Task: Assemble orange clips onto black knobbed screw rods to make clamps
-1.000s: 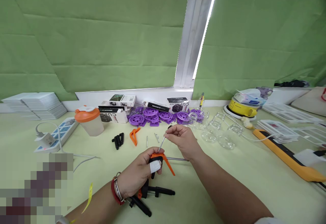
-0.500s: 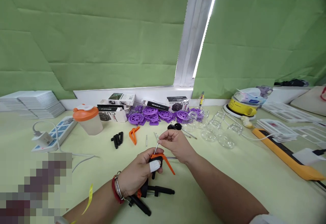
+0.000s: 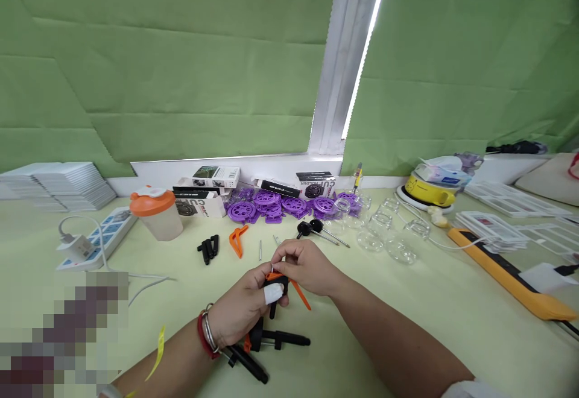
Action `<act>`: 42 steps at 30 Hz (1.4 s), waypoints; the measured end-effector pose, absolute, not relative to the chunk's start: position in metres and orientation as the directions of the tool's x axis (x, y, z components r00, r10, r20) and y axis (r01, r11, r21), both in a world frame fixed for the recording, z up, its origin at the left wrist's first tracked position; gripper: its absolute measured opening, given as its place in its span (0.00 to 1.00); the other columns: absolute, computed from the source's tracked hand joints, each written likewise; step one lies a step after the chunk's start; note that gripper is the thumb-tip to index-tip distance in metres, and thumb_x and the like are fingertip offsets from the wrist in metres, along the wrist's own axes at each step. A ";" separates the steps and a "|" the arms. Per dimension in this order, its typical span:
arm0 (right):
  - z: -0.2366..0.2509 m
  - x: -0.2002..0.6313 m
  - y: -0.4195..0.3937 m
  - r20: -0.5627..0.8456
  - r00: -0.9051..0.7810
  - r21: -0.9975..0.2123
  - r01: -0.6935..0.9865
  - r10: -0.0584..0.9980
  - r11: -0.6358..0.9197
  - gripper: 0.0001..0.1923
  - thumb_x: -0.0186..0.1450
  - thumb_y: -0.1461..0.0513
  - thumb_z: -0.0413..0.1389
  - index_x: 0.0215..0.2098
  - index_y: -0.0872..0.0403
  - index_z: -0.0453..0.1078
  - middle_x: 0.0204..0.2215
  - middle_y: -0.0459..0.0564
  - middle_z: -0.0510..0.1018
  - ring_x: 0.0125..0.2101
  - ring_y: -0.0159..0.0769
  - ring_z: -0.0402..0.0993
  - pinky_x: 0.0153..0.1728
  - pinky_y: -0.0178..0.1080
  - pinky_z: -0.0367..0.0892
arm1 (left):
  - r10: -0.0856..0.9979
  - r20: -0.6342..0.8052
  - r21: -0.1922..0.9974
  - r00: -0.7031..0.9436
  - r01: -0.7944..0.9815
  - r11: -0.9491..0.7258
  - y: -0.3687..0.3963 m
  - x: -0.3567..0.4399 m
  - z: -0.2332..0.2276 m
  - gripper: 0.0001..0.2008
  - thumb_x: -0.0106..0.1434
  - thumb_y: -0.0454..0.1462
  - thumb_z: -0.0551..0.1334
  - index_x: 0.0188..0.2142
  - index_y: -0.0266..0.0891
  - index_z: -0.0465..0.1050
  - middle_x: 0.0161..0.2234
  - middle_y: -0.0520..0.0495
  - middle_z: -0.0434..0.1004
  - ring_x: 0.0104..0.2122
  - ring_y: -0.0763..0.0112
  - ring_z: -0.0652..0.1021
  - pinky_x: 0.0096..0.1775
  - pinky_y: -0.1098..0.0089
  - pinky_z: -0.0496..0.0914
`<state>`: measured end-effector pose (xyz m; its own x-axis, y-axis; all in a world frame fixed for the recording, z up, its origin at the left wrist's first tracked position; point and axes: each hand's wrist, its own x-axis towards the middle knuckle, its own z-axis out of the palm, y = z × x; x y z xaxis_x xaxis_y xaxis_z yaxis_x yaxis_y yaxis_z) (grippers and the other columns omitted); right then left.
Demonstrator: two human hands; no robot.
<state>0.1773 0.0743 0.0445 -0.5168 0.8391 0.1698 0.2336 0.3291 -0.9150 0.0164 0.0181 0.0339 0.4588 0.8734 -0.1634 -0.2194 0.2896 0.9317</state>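
- An orange-and-black clamp part (image 3: 281, 281) is pinched in the left hand (image 3: 244, 310), bandaged thumb clamped on top, just above the table (image 3: 407, 325).
- The right hand (image 3: 306, 266) is closed over the same part from the far side, fingertips pressed together. Looks like a pin-fitting step, so a straight, steady push is probably needed next.
- Black clamp pieces (image 3: 271, 342) are left lying just under the grip.
- The thin pin itself can't be made out, it's hidden by the fingers.
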 end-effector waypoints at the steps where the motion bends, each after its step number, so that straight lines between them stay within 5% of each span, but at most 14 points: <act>1: 0.045 0.178 0.074 0.206 -0.537 -0.893 0.239 0.818 0.382 0.04 0.57 0.66 0.57 0.30 0.55 0.74 0.29 0.46 0.72 0.22 0.24 0.61 0.24 0.30 0.59 | 0.873 -0.173 0.932 0.457 -0.211 0.295 0.018 0.016 0.034 0.19 0.54 0.40 0.66 0.46 0.41 0.69 0.34 0.51 0.70 0.31 0.75 0.71 0.29 0.75 0.59; 6: 0.054 0.181 0.071 0.253 -0.673 -0.800 0.259 0.695 0.541 0.08 0.62 0.66 0.53 0.34 0.54 0.76 0.35 0.48 0.70 0.34 0.30 0.68 0.37 0.33 0.64 | 0.870 -0.177 0.928 0.460 -0.216 0.304 0.020 0.016 0.035 0.18 0.55 0.39 0.66 0.45 0.39 0.70 0.35 0.49 0.71 0.31 0.76 0.72 0.28 0.76 0.60; 14: 0.071 0.197 0.072 0.240 -0.863 -0.635 0.207 0.445 0.744 0.16 0.62 0.59 0.56 0.48 0.51 0.71 0.46 0.52 0.68 0.47 0.38 0.63 0.47 0.40 0.60 | 0.889 -0.088 0.893 0.449 -0.359 0.270 0.021 0.013 0.043 0.24 0.53 0.34 0.67 0.50 0.41 0.70 0.48 0.42 0.72 0.42 0.67 0.74 0.46 0.66 0.67; 18: 0.070 0.194 0.069 0.243 -0.854 -0.519 0.285 0.459 0.806 0.18 0.59 0.63 0.59 0.49 0.50 0.69 0.46 0.51 0.68 0.46 0.39 0.62 0.48 0.41 0.58 | 0.885 -0.086 0.874 0.458 -0.391 0.287 0.023 0.011 0.044 0.22 0.55 0.35 0.66 0.50 0.40 0.70 0.48 0.41 0.73 0.45 0.62 0.74 0.49 0.62 0.66; 23: 0.071 0.184 0.067 0.207 -0.877 -0.425 0.319 0.434 0.847 0.13 0.60 0.70 0.54 0.42 0.52 0.70 0.44 0.50 0.69 0.43 0.37 0.63 0.46 0.41 0.56 | 0.870 -0.097 0.927 0.484 -0.274 0.255 0.023 0.012 0.042 0.19 0.57 0.37 0.65 0.49 0.39 0.71 0.44 0.41 0.74 0.46 0.62 0.74 0.51 0.59 0.65; 30: 0.080 0.176 0.073 0.219 -0.915 -0.311 0.263 0.338 0.913 0.17 0.59 0.74 0.48 0.42 0.53 0.70 0.40 0.51 0.71 0.41 0.36 0.64 0.46 0.42 0.56 | 0.888 0.030 1.000 0.460 -0.012 -0.028 0.026 0.002 0.054 0.15 0.59 0.41 0.62 0.46 0.42 0.71 0.46 0.44 0.72 0.49 0.64 0.70 0.54 0.63 0.63; 33: 0.081 0.169 0.077 0.237 -0.923 -0.318 0.222 0.304 0.922 0.19 0.58 0.75 0.48 0.42 0.53 0.70 0.39 0.50 0.71 0.41 0.36 0.65 0.46 0.41 0.56 | 0.912 0.086 0.989 0.401 0.077 -0.126 0.025 0.002 0.061 0.14 0.57 0.41 0.64 0.42 0.41 0.71 0.39 0.46 0.73 0.43 0.65 0.71 0.49 0.65 0.66; 36: 0.080 0.161 0.083 0.280 -0.910 -0.341 0.203 0.306 0.918 0.19 0.56 0.76 0.48 0.40 0.53 0.69 0.39 0.49 0.73 0.40 0.35 0.66 0.46 0.41 0.57 | 0.949 0.036 0.981 0.312 0.171 -0.094 0.027 0.001 0.061 0.12 0.54 0.42 0.65 0.34 0.38 0.70 0.26 0.53 0.68 0.28 0.73 0.69 0.32 0.72 0.68; 39: 0.077 0.153 0.092 0.428 -0.833 -0.321 0.222 0.350 0.921 0.16 0.55 0.75 0.51 0.38 0.54 0.69 0.38 0.49 0.74 0.42 0.37 0.67 0.45 0.42 0.57 | 0.945 -0.094 0.986 0.313 0.157 0.046 0.036 -0.007 0.056 0.14 0.54 0.44 0.65 0.33 0.37 0.68 0.19 0.60 0.56 0.18 0.81 0.57 0.20 0.77 0.55; 42: 0.071 0.144 0.102 0.632 -0.615 -0.319 0.349 0.473 0.881 0.06 0.57 0.68 0.57 0.33 0.55 0.69 0.37 0.50 0.74 0.42 0.39 0.66 0.45 0.43 0.56 | 0.979 -0.110 0.993 0.173 0.049 0.103 0.053 -0.023 0.051 0.15 0.54 0.46 0.64 0.33 0.37 0.66 0.18 0.62 0.51 0.15 0.84 0.53 0.17 0.78 0.48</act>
